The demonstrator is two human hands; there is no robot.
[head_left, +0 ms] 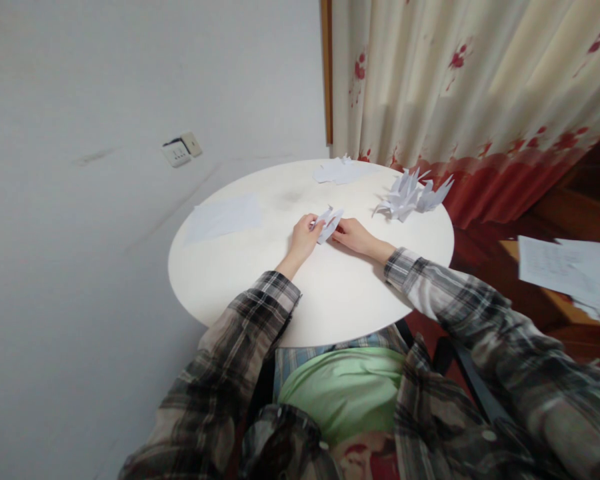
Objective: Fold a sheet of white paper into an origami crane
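Observation:
A white folded paper crane (pixel 329 228) is held just above the middle of the round table (pixel 260 273). My left hand (pixel 304 238) is closed on its left side, the thumb lying across the paper. My right hand (pixel 356 237) is closed at the crane's right edge, with curled fingertips pinching there; the exact grip is partly hidden. Beyond my right hand, several finished paper cranes (pixel 405 195) stand bunched together, pointed wings and necks upward.
Flat white paper sheets (pixel 227 217) lie at the table's left. Paper pieces (pixel 337 171) rest at the far edge. A wall with a socket (pixel 177 153) borders the left; a curtain (pixel 460 100) hangs behind. More papers (pixel 570 267) lie on wooden furniture at right.

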